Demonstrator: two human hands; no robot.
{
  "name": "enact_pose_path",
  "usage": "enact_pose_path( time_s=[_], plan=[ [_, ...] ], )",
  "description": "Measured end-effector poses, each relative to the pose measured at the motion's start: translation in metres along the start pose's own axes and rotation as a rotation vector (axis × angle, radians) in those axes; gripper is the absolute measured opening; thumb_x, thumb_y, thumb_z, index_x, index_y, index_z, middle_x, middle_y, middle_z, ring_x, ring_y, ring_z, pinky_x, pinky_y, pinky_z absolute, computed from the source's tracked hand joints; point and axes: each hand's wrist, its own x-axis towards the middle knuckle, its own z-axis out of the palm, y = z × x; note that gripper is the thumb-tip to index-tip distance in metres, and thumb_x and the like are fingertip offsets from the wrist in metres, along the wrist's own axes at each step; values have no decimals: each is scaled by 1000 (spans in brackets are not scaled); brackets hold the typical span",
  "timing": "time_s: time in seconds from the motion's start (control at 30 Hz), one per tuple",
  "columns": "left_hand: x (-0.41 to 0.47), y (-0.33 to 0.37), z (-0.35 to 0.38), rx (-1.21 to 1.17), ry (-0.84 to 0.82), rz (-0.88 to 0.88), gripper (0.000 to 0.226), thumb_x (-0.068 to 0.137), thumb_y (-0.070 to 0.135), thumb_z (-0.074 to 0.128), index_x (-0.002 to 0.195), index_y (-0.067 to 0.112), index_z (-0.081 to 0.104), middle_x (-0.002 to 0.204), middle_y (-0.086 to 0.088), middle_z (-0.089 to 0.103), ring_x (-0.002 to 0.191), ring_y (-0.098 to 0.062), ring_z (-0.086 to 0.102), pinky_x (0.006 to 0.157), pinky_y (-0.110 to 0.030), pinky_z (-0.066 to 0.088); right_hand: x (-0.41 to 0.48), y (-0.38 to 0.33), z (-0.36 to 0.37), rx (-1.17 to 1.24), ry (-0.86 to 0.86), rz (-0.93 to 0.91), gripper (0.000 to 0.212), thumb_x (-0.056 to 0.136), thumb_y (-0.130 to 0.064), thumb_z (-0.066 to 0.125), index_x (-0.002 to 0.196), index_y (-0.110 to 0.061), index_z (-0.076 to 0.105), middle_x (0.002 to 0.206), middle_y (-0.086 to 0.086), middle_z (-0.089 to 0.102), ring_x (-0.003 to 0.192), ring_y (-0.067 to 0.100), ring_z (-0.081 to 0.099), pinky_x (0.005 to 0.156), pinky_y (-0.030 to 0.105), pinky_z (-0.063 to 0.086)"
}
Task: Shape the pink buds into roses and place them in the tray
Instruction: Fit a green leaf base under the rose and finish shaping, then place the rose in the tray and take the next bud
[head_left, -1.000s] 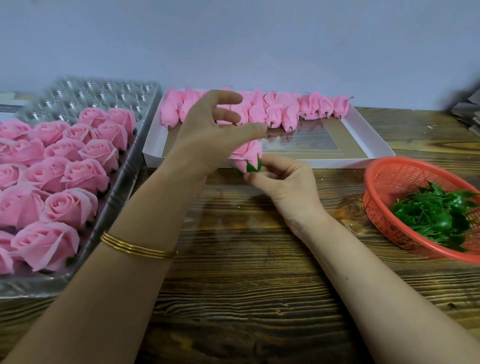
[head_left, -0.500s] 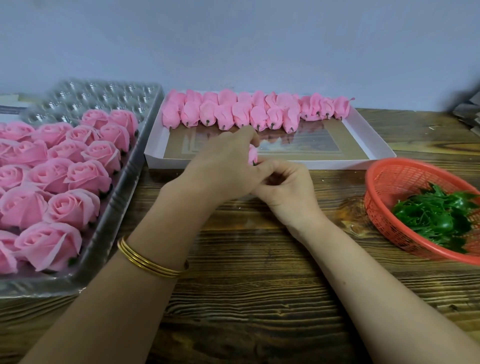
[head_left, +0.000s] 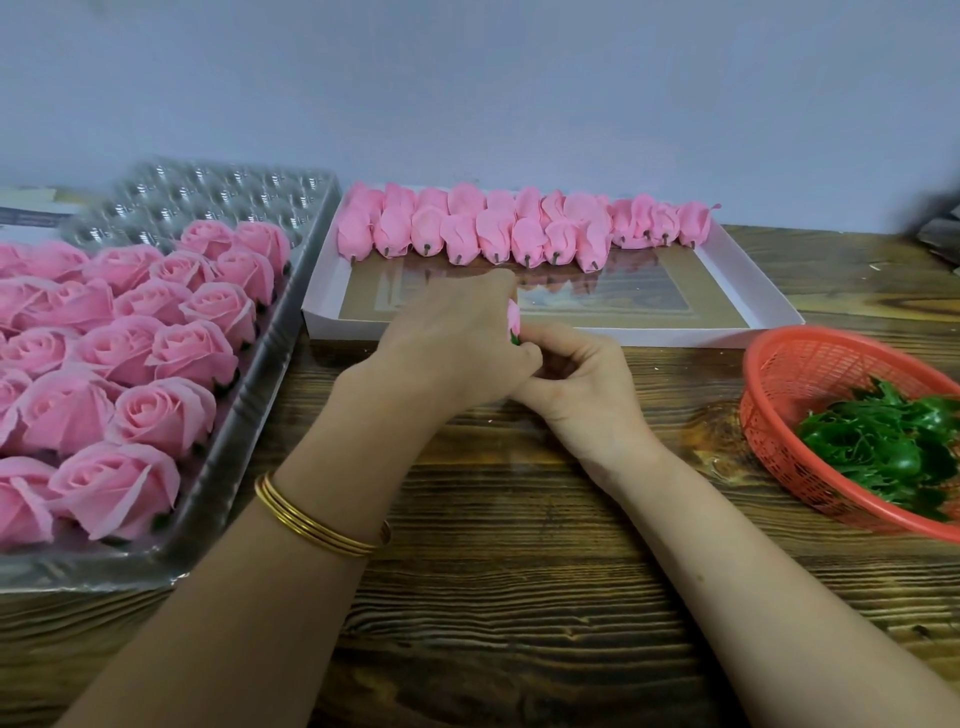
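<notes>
**No Legible Writing**

Nothing readable is showing anywhere in the view. A pale box (head_left: 26, 200) at the far left edge is carrying a dark band, but any print on it is blurring beyond reading. The glossy panel (head_left: 649, 301) inside the white box is showing only plain brown borders.

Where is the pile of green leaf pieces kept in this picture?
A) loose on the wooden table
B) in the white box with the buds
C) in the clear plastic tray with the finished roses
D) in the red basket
D: the green leaf pieces lie heaped inside the red basket on the right of the view.
</notes>
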Motion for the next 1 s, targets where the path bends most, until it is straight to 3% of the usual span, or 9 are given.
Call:
enact_pose_path(
  time_s=[0.1, 0.23, 0.3, 0.43, 0.57, 0.67, 0.73, 0.87, 1.0],
  plan=[
    [2, -1, 1, -21, -17, 1, 22, 83, 34, 63, 87, 23, 45, 74, 12, 44, 81, -18, 43, 60, -27, 29, 1, 1, 0, 13, -1, 25, 38, 75, 19, 68, 92, -14, 72, 84, 17, 72, 78, 15, 57, 73, 23, 49],
    [2, -3, 1, -68, -34, 24, 21, 86, 30, 63, 86, 22, 44, 73, 14, 43, 71, -13, 40, 55, -7, 28, 1, 3, -1, 47, 14, 99, 34, 77, 18, 67, 95, -11, 72, 70, 6, 62, 57, 1, 53, 51, 11, 44],
    [1, -3, 0, -75, -63, 3, 24, 87, 30, 61, 79, 25, 39, 73, 14, 42, 68, -8, 39, 57, -13, 30, 0, 2, 0, 48, 12, 105, 34, 77, 17, 67, 92, -12, 72, 75, 9, 62, 65, 8, 54, 55, 12, 44],
    [0, -2, -2, -61, -137, -55, 28, 87, 29, 60, 76, 27, 34, 78, 11, 41, 87, -19, 41, 66, -32, 26, 2, 5, 2, 33, 14, 136, 38, 76, 19, 66, 90, -16, 70, 80, 13, 60, 79, 24, 49, 61, 20, 43],
    [0, -1, -1, -109, -134, -65, 20, 86, 24, 60, 83, 21, 40, 89, -1, 50, 89, -21, 44, 58, -29, 28, 3, 6, 1, 20, -14, 142, 36, 76, 20, 65, 94, -11, 69, 83, 14, 63, 81, 24, 51, 79, 35, 44],
    [0, 0, 1, -122, -140, -71, 19, 86, 23, 61, 92, 17, 45, 97, -5, 54, 91, -22, 47, 64, -33, 29, 6, 6, 0, 6, -12, 153, 37, 75, 22, 65, 98, -6, 67, 79, 3, 67, 78, 18, 57, 81, 30, 50],
    [0, -1, 1, -123, -141, -77, 19, 87, 23, 61, 96, 15, 46, 94, -2, 53, 90, -21, 46, 64, -33, 28, 7, 6, -2, -4, -29, 160, 39, 73, 24, 65, 97, -7, 66, 79, 4, 67, 76, 16, 59, 79, 26, 52],
    [1, -2, -1, -124, -130, -80, 19, 89, 24, 60, 100, 15, 47, 82, 7, 47, 77, -14, 44, 54, -21, 25, 10, 6, -5, 10, -46, 178, 40, 75, 27, 56, 101, -3, 64, 91, 18, 64, 87, 27, 58, 92, 43, 49],
    [4, -5, -18, -99, -87, -112, 15, 89, 24, 59, 99, 16, 52, 80, 6, 50, 75, -14, 48, 60, -27, 34, 13, 9, -9, 57, -7, 229, 34, 77, 22, 57, 96, -6, 66, 82, 8, 68, 81, 16, 63, 84, 28, 53]
  ],
)
